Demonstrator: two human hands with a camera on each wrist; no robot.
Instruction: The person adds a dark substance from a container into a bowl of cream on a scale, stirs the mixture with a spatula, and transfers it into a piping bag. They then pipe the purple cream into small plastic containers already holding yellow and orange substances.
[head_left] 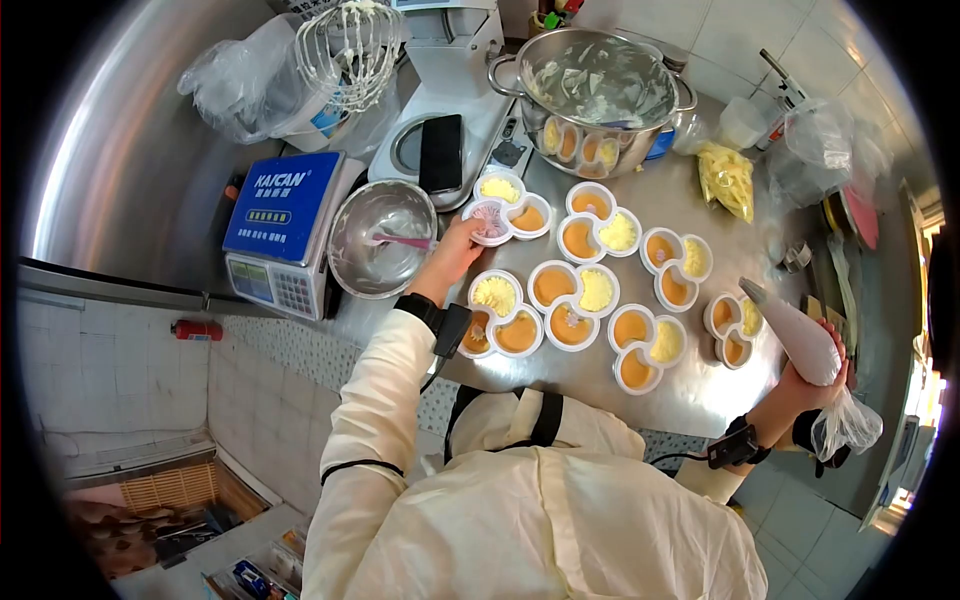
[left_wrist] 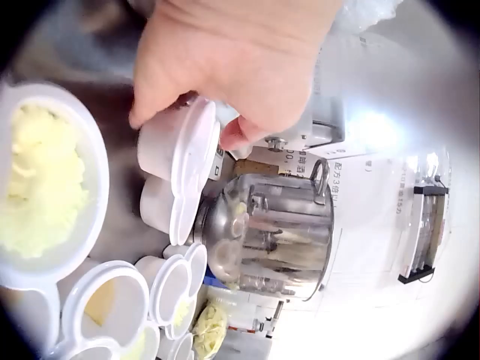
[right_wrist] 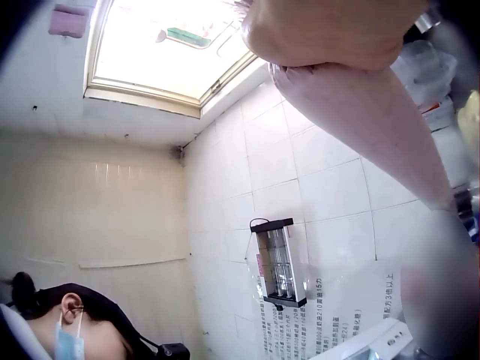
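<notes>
My left hand [head_left: 457, 254] grips the edge of a white three-lobed cup [head_left: 489, 222] at the back left of the group; that lobe looks pinkish, the others hold yellow shreds and an orange filling. In the left wrist view, thumb and fingers of the left hand [left_wrist: 225, 64] pinch the cup's wall and rim [left_wrist: 196, 150]. On the far right, my right hand [head_left: 812, 378] is wrapped round a filled piping bag [head_left: 800, 335], its tip pointing up and left toward the nearest cup [head_left: 733, 330]. The right wrist view shows the bag [right_wrist: 360, 120] beneath the right hand [right_wrist: 337, 34].
Several filled cups [head_left: 575, 304] cover the middle of the steel table. A bowl with a pink spatula [head_left: 404, 241], a blue scale [head_left: 280, 215] and a phone [head_left: 441, 153] are at the left. Behind stand a large pot [head_left: 598, 85] and a yellow bag [head_left: 727, 180].
</notes>
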